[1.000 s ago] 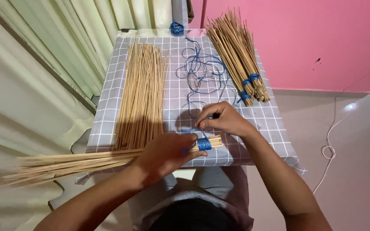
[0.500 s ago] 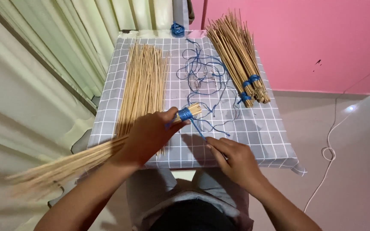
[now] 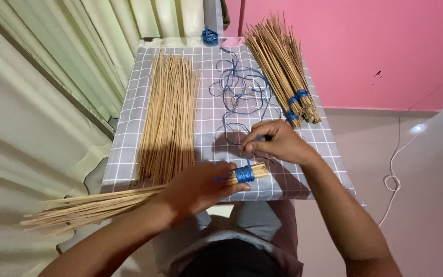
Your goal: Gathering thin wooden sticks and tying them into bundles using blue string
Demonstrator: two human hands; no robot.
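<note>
Checked table point(image 3: 308, 154): left hand point(image 3: 196, 187) gripping stick bundle point(image 3: 129, 200).

matt wooden sticks point(image 3: 169, 115), seemingly plastic blue cord point(image 3: 239, 84), checked cloth point(image 3: 314, 154).

A bundle of thin tan sticks point(image 3: 129, 201) lies nearly level across the table's near edge, its loose end fanning out past the left side. Blue cord point(image 3: 244, 174) is wound in a tight band near its right end, with a strand rising from the band.
</note>
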